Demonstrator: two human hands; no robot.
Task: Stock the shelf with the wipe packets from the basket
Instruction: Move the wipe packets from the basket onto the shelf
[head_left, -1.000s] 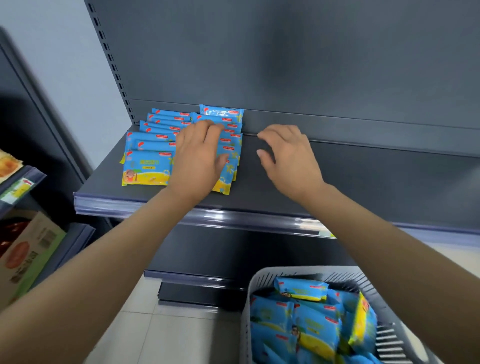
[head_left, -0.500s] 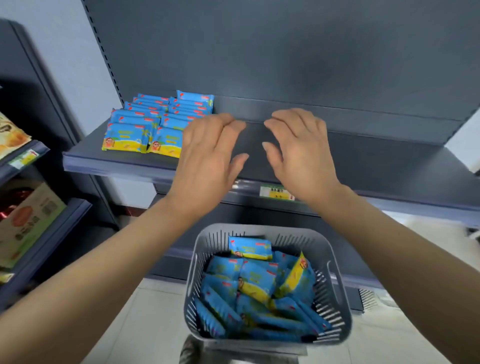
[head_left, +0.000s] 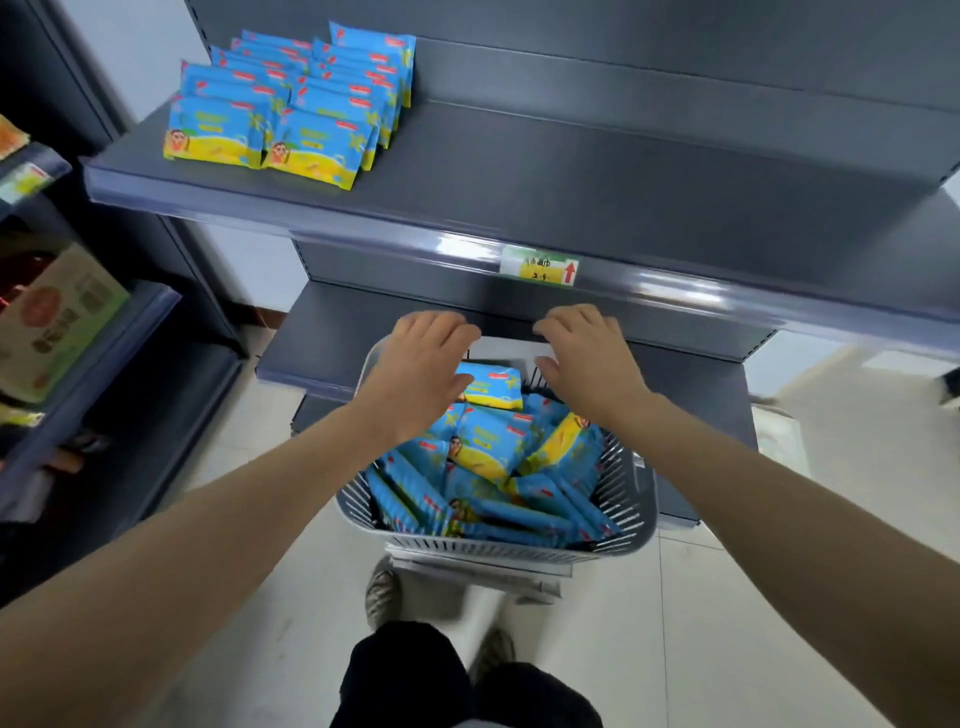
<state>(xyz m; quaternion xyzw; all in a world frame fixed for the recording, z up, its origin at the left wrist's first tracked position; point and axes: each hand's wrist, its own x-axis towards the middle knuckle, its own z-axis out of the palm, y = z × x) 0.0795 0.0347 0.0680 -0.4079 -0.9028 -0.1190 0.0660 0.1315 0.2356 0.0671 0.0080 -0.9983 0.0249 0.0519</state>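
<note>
While over basket (head_left: 631, 512), both hands (head_left: 423, 371) seemingly empty, spread.

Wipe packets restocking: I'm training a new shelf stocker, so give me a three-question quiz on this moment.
1. True or false: both hands are empty.
2. Where do the hands hover? A) over the basket B) on the shelf C) at the price label
3. Fill in: the stocked packets sit at the shelf's ____ end.

Key:
1. True: left hand and right hand hold nothing.
2. A: the basket of wipe packets.
3. Left: stocked packets, shelf, price label.
</note>
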